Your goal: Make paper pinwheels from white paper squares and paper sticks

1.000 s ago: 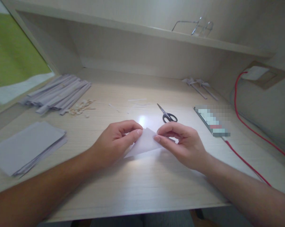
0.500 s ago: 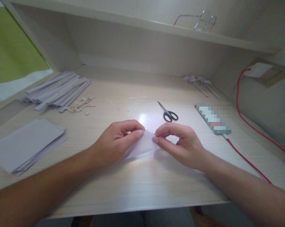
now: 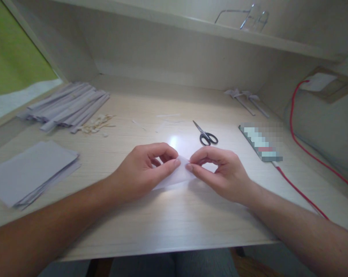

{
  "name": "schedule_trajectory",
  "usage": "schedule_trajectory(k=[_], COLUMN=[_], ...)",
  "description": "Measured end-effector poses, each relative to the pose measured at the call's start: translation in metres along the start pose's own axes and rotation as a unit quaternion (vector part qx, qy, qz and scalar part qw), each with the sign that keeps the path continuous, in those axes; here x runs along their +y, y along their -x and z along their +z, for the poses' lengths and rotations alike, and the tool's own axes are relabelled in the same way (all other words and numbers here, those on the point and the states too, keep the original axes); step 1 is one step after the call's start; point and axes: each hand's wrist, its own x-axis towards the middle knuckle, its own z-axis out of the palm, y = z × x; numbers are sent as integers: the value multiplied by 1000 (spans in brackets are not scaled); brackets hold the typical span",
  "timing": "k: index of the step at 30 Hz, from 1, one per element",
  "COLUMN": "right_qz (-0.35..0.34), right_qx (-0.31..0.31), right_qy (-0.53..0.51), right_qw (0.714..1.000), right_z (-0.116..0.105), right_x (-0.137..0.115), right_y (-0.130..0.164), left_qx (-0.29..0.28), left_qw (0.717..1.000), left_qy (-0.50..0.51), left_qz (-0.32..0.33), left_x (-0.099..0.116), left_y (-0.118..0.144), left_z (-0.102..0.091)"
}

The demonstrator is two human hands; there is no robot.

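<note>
In the middle, the left hand (image 3: 146, 167) and right hand (image 3: 220, 167) pinch a white paper sheet (image 3: 174, 178) between thumbs and fingers; it seems not done yet. Lower left, a stack of flat white paper (image 3: 35, 169) looks unused. Upper left, many rolled white paper sticks (image 3: 67, 105) look made. Upper right, two white paper sticks with folded tops (image 3: 234, 93) look finished.

The single head-worn camera looks forward and down across the desk (image 3: 174, 227) from above its near edge, at close range: left hand (image 3: 142, 169) and right hand (image 3: 224, 173) mid-frame, shelf (image 3: 174, 19) across the top, legs (image 3: 204, 263) bottom centre.
</note>
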Motion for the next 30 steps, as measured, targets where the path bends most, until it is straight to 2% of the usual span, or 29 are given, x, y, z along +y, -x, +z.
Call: schedule_trajectory(k=[7,17,23,26,30], right_qz=[6,9,27,51,138], right_qx=[6,10,29,43,26], right_qy=[-10,-25,-83,-117,-184], right_qw=[1000,1000,996,991,973], right_z=[0,0,3,3,-1], right_x=[-3,-4,-2,0,2], right_y=[-2,-1,0,0,-5], left_qx=[16,23,32,61,135], left_qw=[999,998,999,998,991], left_qy=[-38,-42,-32,-18,5], left_qz=[20,28,27,24,9], left_x=[1,0,2,3,3], left_y=[-1,1,1,2,3], left_z=[0,0,0,0,-1])
